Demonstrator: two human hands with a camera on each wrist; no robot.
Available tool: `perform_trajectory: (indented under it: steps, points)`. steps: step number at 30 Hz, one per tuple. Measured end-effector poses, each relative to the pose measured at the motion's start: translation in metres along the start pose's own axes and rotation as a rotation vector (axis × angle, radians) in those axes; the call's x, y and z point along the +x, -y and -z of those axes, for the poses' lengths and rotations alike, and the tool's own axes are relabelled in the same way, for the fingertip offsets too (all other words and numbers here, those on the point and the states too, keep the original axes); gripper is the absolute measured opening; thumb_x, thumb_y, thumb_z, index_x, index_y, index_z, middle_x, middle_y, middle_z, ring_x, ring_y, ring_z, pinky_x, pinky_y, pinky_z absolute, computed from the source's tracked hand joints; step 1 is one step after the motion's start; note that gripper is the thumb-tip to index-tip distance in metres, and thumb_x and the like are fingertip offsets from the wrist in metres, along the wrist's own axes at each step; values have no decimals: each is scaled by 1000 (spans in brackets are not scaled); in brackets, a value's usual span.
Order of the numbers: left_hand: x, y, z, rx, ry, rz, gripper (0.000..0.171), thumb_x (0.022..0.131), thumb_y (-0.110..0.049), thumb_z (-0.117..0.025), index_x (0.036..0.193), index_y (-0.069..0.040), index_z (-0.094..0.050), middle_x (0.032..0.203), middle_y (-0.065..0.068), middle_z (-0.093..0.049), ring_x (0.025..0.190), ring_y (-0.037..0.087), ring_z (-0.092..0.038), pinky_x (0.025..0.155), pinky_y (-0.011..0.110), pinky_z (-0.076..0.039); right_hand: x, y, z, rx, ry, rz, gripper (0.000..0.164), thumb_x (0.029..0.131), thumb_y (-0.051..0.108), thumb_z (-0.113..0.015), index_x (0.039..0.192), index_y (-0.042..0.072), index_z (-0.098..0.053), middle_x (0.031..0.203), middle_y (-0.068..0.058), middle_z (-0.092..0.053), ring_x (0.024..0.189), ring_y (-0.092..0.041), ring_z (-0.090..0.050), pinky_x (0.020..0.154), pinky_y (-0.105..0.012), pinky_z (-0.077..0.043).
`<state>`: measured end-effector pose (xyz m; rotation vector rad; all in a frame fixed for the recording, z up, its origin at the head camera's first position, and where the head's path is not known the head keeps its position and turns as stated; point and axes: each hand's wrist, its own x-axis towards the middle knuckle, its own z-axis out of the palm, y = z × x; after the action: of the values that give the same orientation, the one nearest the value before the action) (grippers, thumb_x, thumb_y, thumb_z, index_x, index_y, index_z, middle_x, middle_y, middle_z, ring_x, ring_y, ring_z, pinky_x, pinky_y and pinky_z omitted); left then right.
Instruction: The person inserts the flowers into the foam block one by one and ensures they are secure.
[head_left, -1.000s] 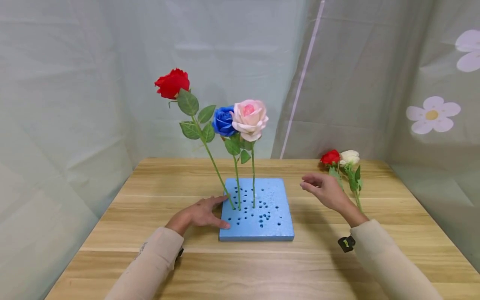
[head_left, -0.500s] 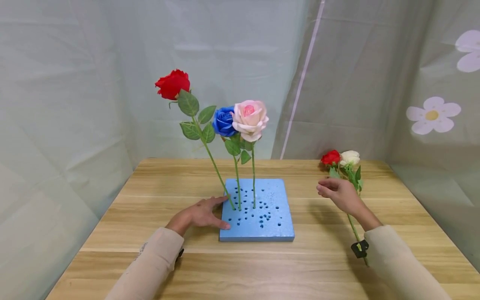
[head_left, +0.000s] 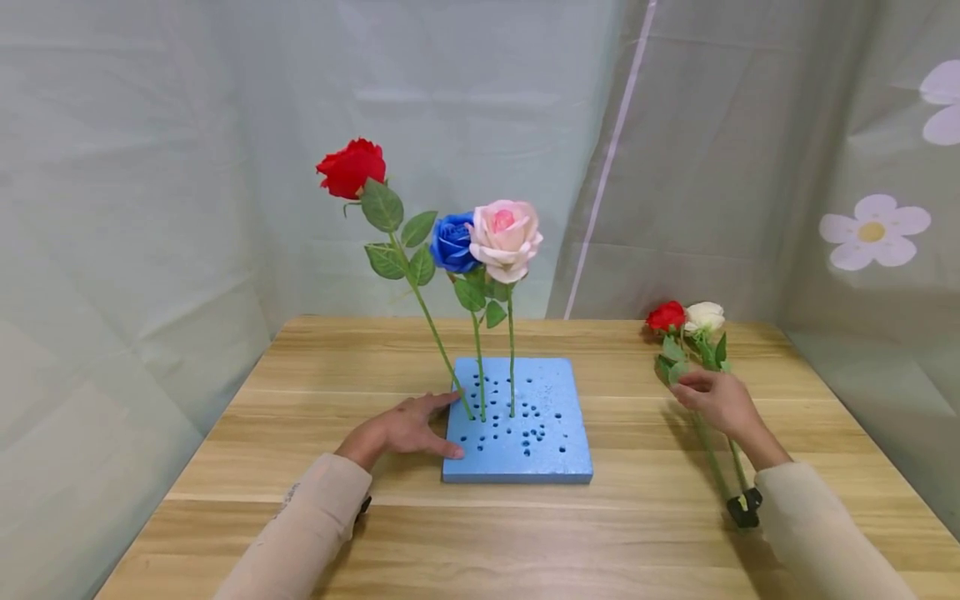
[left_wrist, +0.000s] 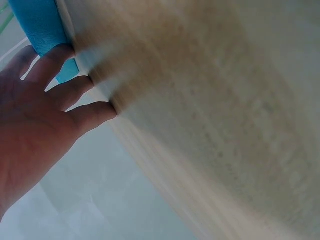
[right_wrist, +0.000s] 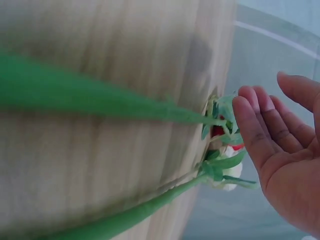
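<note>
A blue board (head_left: 558, 392) with many holes bears three upright artificial roses: a red rose (head_left: 352, 169) leaning left, a blue rose (head_left: 453, 243) and a pale pink rose (head_left: 507, 242). My left hand (head_left: 405, 427) rests at the board's left edge with thumb and fingers spread; the left wrist view shows its fingertips on the table beside the blue board (left_wrist: 40, 22). Lying at the right are a second red rose (head_left: 665, 317) and a white rose (head_left: 705, 317). Above their stems hovers my right hand (head_left: 723, 404), thumb apart from the loosely bent fingers in the right wrist view, nothing between them.
The wooden table (head_left: 600, 533) ends at a back edge against hanging grey-green cloth (head_left: 420, 100). White flower prints (head_left: 873, 232) decorate the cloth on the right. A black wrist device (head_left: 744, 507) hangs below my right sleeve, close over the rose stems.
My right hand has moved right and down, from beside the board to over the lying roses' stems. My left hand stays at the board's edge, and the standing roses keep their places.
</note>
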<state>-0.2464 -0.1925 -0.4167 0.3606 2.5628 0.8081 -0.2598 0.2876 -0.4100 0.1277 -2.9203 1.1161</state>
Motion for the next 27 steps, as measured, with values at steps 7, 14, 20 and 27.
perform_trajectory:
  steps: [7, 14, 20, 27]
  points:
    - [-1, 0, 1, 6, 0, -1, 102, 74, -54, -84, 157, -20, -34, 160, 21, -28, 146, 45, -20, 113, 64, -22, 1, -9, 6, -51, 29, -77, 46, 99, 24, -64, 117, -18, -60, 93, -23, -72, 80, -29, -70, 66, -35, -54]
    - [-2, -2, 0, -3, -1, 3, 103, 74, -54, -84, 157, -21, -34, 160, 19, -28, 147, 45, -20, 113, 64, -22, -1, -12, 8, -45, 119, -162, 36, 94, 16, -67, 105, -19, -63, 74, -10, -72, 69, -20, -70, 63, -35, -57]
    - [-1, -2, -1, -5, -4, 6, 103, 73, -55, -84, 157, -23, -34, 160, 19, -28, 147, 44, -20, 114, 64, -22, 0, -11, 8, -86, 95, -210, 37, 93, 14, -67, 106, -20, -61, 71, -9, -71, 64, -19, -70, 69, -43, -57]
    - [-1, -2, 0, 5, -4, 17, 103, 74, -54, -84, 157, -23, -34, 160, 21, -27, 147, 44, -21, 114, 63, -23, 1, -14, 10, -116, 92, -209, 32, 87, 11, -72, 98, -18, -64, 66, -7, -68, 59, -16, -67, 62, -36, -54]
